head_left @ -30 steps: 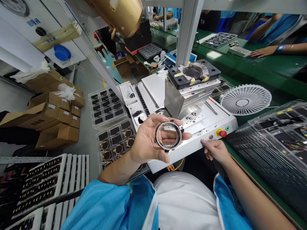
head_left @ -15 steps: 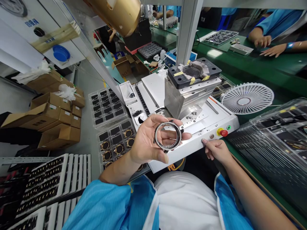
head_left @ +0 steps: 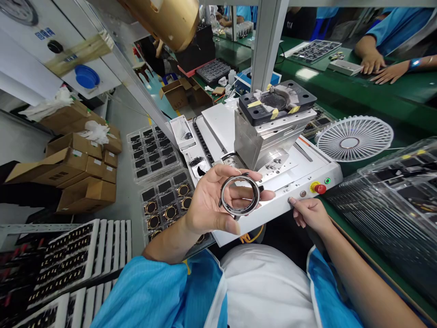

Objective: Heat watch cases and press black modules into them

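My left hand (head_left: 208, 200) is closed around the edge of a round watch case (head_left: 256, 193), a silver-rimmed ring with dark lugs. Its fingers show through the open middle. The ring is held up in front of the white machine base (head_left: 221, 232). At the machine's front panel, my right hand (head_left: 310, 213) has its thumb tip against a round push button (head_left: 291, 200), with the other fingers curled under and nothing seen in them. Behind the ring stands a metal block (head_left: 251, 141) carrying a black fixture (head_left: 283, 102) with yellow tape.
Left of the machine lie clear trays (head_left: 160, 193) with gold-rimmed watch parts. A red emergency stop (head_left: 320, 188) sits right of the button. A white fan (head_left: 355, 139) and stacked trays (head_left: 385, 205) stand at right. A gold cylinder (head_left: 170, 23) hangs overhead. A co-worker's hands (head_left: 382, 68) rest across the bench.
The view has shifted slightly. My left hand still holds the watch case, now turned a little, and my right thumb stays at the button. The co-worker's hands have come closer together.
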Demonstrator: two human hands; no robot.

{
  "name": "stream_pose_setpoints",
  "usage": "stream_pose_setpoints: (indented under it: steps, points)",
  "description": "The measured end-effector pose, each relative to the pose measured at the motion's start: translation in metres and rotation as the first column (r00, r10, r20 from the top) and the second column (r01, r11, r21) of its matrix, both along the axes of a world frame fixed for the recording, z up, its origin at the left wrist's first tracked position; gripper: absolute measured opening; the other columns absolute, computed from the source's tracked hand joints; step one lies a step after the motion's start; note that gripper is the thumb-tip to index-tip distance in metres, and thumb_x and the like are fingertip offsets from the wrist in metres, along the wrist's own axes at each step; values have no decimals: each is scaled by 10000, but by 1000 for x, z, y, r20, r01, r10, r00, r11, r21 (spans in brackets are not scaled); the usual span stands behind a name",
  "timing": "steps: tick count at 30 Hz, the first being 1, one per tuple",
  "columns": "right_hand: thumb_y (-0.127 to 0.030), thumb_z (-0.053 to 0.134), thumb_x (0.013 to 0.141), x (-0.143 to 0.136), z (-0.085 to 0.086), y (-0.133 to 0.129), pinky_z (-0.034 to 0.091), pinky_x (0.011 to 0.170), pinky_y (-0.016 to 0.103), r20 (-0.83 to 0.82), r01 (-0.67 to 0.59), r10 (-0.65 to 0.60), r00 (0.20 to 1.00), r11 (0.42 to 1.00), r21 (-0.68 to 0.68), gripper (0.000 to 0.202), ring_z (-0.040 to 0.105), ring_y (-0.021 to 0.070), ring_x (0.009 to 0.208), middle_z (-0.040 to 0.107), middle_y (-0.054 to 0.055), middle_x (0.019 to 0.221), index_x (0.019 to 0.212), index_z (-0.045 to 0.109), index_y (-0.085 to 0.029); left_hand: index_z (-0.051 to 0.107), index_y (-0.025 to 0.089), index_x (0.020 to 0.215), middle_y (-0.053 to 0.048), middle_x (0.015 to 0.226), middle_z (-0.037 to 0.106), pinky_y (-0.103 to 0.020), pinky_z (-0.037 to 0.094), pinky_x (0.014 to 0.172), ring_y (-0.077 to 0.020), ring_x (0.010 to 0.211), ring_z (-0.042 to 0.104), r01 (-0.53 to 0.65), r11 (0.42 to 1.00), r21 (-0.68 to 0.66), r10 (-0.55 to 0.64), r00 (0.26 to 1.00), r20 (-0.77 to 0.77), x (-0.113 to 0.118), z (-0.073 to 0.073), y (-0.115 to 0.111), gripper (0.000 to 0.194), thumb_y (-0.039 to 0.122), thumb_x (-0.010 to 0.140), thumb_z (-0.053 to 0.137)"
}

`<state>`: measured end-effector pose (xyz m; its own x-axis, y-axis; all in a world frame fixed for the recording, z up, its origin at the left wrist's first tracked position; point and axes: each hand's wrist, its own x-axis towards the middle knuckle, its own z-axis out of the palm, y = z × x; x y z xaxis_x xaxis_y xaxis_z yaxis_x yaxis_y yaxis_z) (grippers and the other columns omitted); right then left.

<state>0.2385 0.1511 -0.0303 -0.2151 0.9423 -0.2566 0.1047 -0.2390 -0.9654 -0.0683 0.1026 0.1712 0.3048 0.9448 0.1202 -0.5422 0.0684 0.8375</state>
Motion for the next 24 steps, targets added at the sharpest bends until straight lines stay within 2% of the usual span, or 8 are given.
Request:
stream_pose_setpoints:
  steps: [3,10,16,24]
  points:
    - [-772,775,804,-1,0,0,394,297,259,-7,4,-4,1000,1000,1,688,456,134,229,474,14,263,410,608,-233,625,319,1170,-66,1339,740,-466,695,953,-366,1163,791,-7,1000,19,7,1000,-7,0,-1,-1,626,361,665,992]
    - [-758,786,808,0,0,-1,386,301,244,-9,5,-5,1000,1000,-4,686,462,126,231,482,21,267,417,617,-220,660,337,1167,-36,1328,754,-363,693,905,-311,1129,808,28,999,44,-30,998,47,0,-1,0,545,295,714,961]
    - [-780,787,787,0,2,-1,399,305,239,-3,1,-1,1000,1000,-19,693,473,127,235,488,22,271,415,616,-221,611,336,1193,-77,1367,732,-422,693,885,-392,1233,757,13,1000,-23,-14,1000,-13,-1,-4,-1,667,385,646,988]
    - [-794,793,762,-3,9,-1,393,301,245,6,6,-6,1000,1000,-17,697,471,133,237,479,21,264,405,614,-223,665,358,1188,-28,1319,756,-320,688,856,-311,1135,806,67,997,36,-70,994,82,0,-1,1,539,300,733,947]
